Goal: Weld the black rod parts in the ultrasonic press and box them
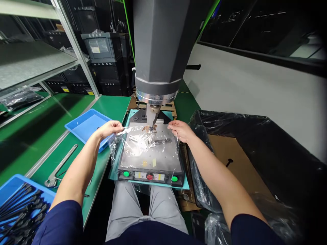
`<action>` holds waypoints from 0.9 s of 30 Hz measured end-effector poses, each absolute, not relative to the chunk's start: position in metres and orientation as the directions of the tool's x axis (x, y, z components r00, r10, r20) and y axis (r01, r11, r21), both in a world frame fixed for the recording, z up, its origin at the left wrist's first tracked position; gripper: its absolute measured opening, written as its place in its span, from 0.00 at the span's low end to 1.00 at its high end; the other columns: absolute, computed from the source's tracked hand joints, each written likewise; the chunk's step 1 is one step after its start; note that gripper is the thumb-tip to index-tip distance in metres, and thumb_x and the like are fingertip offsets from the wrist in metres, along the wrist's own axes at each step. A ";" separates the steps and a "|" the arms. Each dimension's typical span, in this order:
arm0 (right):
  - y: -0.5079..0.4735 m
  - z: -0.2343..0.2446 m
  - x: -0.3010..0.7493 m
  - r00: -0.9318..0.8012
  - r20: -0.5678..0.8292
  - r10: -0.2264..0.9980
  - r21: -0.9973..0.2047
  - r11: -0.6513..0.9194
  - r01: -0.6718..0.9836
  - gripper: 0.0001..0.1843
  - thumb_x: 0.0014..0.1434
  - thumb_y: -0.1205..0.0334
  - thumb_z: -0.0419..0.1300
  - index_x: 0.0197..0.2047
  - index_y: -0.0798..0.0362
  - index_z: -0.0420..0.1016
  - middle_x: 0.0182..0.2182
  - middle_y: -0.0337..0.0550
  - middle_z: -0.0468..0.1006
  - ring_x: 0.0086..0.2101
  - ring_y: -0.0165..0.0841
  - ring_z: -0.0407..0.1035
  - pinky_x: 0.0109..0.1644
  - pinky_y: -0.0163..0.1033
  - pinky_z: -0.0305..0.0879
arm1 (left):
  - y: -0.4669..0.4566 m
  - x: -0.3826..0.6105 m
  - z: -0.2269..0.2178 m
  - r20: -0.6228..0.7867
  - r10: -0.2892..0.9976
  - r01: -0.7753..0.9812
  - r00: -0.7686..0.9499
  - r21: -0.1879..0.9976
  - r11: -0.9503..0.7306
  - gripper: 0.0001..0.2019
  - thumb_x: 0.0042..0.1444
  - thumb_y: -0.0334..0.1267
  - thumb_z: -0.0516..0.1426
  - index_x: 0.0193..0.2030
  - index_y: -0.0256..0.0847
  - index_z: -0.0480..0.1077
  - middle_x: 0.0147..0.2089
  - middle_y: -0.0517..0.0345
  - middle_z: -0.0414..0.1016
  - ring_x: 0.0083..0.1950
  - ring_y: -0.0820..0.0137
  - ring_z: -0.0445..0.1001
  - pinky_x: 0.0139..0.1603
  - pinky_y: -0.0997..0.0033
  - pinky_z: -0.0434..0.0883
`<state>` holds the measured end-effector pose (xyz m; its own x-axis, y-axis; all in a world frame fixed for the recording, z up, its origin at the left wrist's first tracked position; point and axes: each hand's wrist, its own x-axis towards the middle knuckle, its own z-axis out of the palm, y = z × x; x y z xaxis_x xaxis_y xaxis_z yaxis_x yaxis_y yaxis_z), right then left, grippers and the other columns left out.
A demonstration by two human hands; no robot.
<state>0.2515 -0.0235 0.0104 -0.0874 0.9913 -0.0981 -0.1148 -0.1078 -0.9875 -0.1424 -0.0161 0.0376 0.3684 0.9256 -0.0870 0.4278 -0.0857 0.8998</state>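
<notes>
A clear plastic bag (133,139) is stretched between my two hands, above the metal plate (163,160) of a machine. My left hand (111,128) pinches its left upper edge, fingers closed. On the other side my right hand (178,130) grips the right upper edge between thumb and fingers. Right behind the film, the tool head (152,115) of the machine points down toward the plate. A dark elongated piece (162,141) shows through the plastic; whether it is in the bag or on the plate I cannot tell.
Green buttons (174,179) and a red knob (150,176) line the machine's front. To the left are a blue tray (87,124), an adjustable wrench (61,166) and a blue bin (17,178) of black parts. A plastic-lined box (224,146) stands at the right.
</notes>
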 end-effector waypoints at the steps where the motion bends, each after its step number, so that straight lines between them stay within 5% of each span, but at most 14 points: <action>1: -0.014 0.010 0.247 -0.072 -0.100 0.992 -0.987 -0.108 -0.121 0.23 0.36 0.57 0.76 0.32 0.53 0.71 0.25 0.36 0.73 0.16 0.21 0.52 0.16 0.28 0.40 | -0.007 -0.143 0.039 -0.078 0.937 0.453 0.339 0.887 -0.090 0.20 0.44 0.55 0.65 0.27 0.38 0.69 0.22 0.62 0.68 0.23 0.76 0.64 0.25 0.74 0.63; 11: 0.059 0.012 0.220 0.036 -0.127 0.991 -0.992 -0.126 -0.020 0.16 0.43 0.64 0.72 0.31 0.53 0.69 0.22 0.33 0.69 0.15 0.21 0.52 0.16 0.30 0.41 | 0.064 -0.153 0.053 -0.017 0.969 0.702 0.248 0.692 -0.168 0.18 0.42 0.53 0.64 0.25 0.40 0.69 0.23 0.59 0.71 0.24 0.73 0.66 0.26 0.73 0.63; 15: 0.086 0.012 0.215 0.064 -0.104 0.993 -0.993 -0.106 0.041 0.14 0.46 0.62 0.71 0.29 0.54 0.69 0.22 0.36 0.73 0.15 0.21 0.50 0.17 0.30 0.42 | 0.087 -0.152 0.061 0.062 0.976 0.833 0.208 0.511 -0.210 0.13 0.46 0.49 0.62 0.25 0.41 0.71 0.23 0.59 0.72 0.25 0.71 0.67 0.27 0.73 0.62; 20: 0.105 0.001 0.202 0.109 -0.034 0.993 -0.991 -0.048 0.129 0.14 0.44 0.61 0.71 0.27 0.53 0.68 0.19 0.33 0.70 0.17 0.23 0.53 0.18 0.30 0.47 | 0.092 -0.136 0.053 0.293 0.954 0.937 0.065 0.310 -0.159 0.07 0.48 0.37 0.60 0.35 0.38 0.76 0.37 0.49 0.79 0.40 0.60 0.75 0.44 0.64 0.71; 23: 0.108 -0.008 0.195 0.132 -0.015 0.991 -0.984 -0.038 0.176 0.11 0.45 0.64 0.69 0.25 0.52 0.69 0.18 0.34 0.70 0.18 0.25 0.56 0.20 0.31 0.49 | 0.064 -0.108 0.039 0.442 0.887 0.895 0.134 0.331 -0.300 0.11 0.53 0.35 0.57 0.41 0.38 0.76 0.48 0.45 0.78 0.51 0.57 0.74 0.55 0.58 0.69; 27: 0.108 -0.017 0.188 0.140 -0.034 0.990 -0.971 -0.066 0.230 0.11 0.46 0.66 0.67 0.20 0.52 0.67 0.16 0.34 0.68 0.19 0.27 0.58 0.21 0.33 0.50 | 0.011 -0.058 0.022 0.433 0.818 0.680 0.377 0.471 -0.563 0.16 0.60 0.46 0.55 0.48 0.40 0.75 0.54 0.49 0.77 0.57 0.59 0.72 0.61 0.57 0.68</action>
